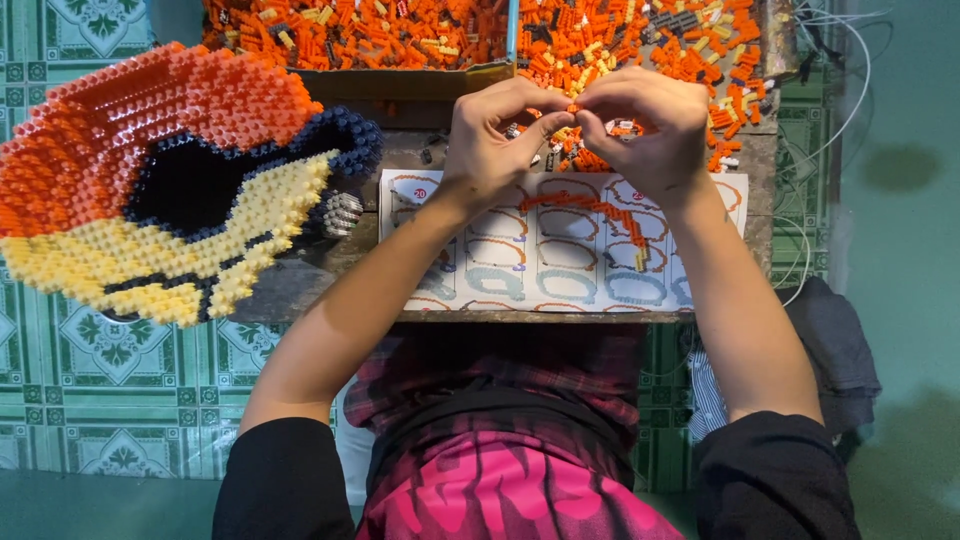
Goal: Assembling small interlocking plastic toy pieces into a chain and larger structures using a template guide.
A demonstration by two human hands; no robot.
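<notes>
My left hand and my right hand meet above the far part of a small wooden table. Their fingertips pinch one tiny orange brick piece between them. Under my wrists lies a printed instruction sheet with curved layer drawings. A thin curved row of orange bricks with a yellow end rests on that sheet. A loose heap of small orange bricks sits just beyond the sheet, partly hidden by my hands.
Two open trays of orange and yellow bricks stand at the table's far edge. A large built brick model in orange, yellow and dark blue overhangs the table's left side. Green patterned floor tiles, white cables and folded cloth lie around.
</notes>
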